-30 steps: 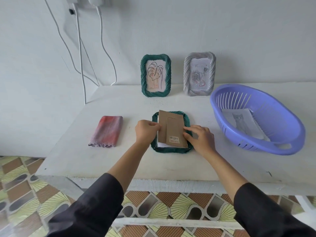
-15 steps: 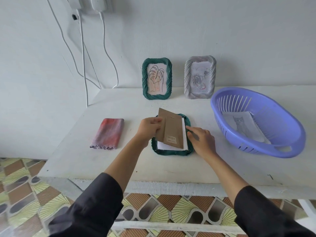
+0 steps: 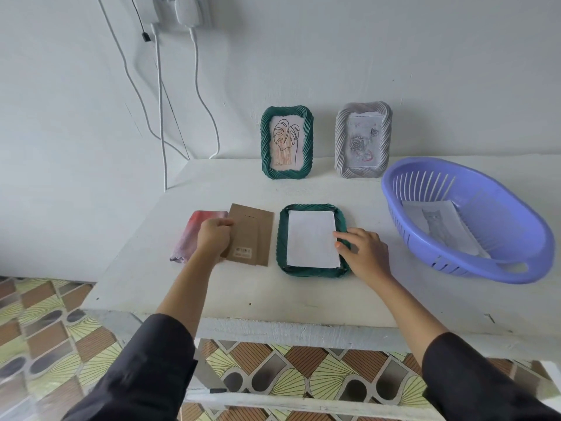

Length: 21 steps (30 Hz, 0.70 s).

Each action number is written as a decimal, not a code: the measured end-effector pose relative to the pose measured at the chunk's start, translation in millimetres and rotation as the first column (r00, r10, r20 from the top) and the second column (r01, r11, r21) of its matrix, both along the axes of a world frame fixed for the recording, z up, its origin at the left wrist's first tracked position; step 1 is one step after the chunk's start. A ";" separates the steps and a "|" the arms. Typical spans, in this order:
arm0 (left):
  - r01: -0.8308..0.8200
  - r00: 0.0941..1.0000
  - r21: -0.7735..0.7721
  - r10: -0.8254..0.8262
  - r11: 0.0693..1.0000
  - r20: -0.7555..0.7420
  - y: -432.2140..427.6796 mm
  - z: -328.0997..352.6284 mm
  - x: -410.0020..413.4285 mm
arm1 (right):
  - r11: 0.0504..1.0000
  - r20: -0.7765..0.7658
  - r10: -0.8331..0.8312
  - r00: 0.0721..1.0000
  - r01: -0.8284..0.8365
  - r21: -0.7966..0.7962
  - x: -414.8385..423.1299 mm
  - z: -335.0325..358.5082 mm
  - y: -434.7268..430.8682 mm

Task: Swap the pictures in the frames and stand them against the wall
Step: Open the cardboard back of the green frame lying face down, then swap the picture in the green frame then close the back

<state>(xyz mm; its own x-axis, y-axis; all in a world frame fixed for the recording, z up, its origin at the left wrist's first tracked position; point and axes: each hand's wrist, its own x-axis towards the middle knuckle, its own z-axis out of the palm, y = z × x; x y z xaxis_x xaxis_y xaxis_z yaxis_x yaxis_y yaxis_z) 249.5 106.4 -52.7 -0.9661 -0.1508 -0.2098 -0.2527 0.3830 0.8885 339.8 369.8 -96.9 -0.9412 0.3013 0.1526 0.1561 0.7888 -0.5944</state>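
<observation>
A green woven frame point(image 3: 312, 270) lies face down on the white table point(image 3: 303, 299), its back uncovered. A white sheet point(image 3: 311, 238), blank side up, rests inside it. My right hand point(image 3: 362, 249) presses on the frame's right edge, fingertips touching the sheet. My left hand point(image 3: 214, 237) grips the brown cardboard backing point(image 3: 253, 238), which lies to the left of the frame. Against the wall stand a green frame point(image 3: 287, 142) with a leaf drawing and a grey frame point(image 3: 362, 139) with a rose picture.
A purple plastic basket point(image 3: 473, 262) at the right holds a sheet with a cat picture point(image 3: 440, 226). A folded red-grey cloth point(image 3: 194, 235) lies at the left, partly under my left hand. White cables point(image 3: 161, 117) hang down the wall at the left.
My left hand has lifted the cardboard backing off the frame and carried it left onto the table. The white sheet is now uncovered. My right hand has stayed at the frame's right edge.
</observation>
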 end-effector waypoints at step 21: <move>0.216 0.939 -0.536 -0.325 0.816 -0.116 79.8 -9.8 33.6 | 1.000 -0.006 0.013 1.000 -0.013 0.005 1.0 0.0 -0.3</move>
<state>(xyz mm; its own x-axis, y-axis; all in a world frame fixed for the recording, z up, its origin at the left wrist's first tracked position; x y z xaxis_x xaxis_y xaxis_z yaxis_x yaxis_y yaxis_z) 283.0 186.3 -62.5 -0.9958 0.0905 0.0171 0.0842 0.8193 0.5672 340.9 369.5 -96.9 -0.9441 0.2883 0.1600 0.1420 0.7934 -0.5918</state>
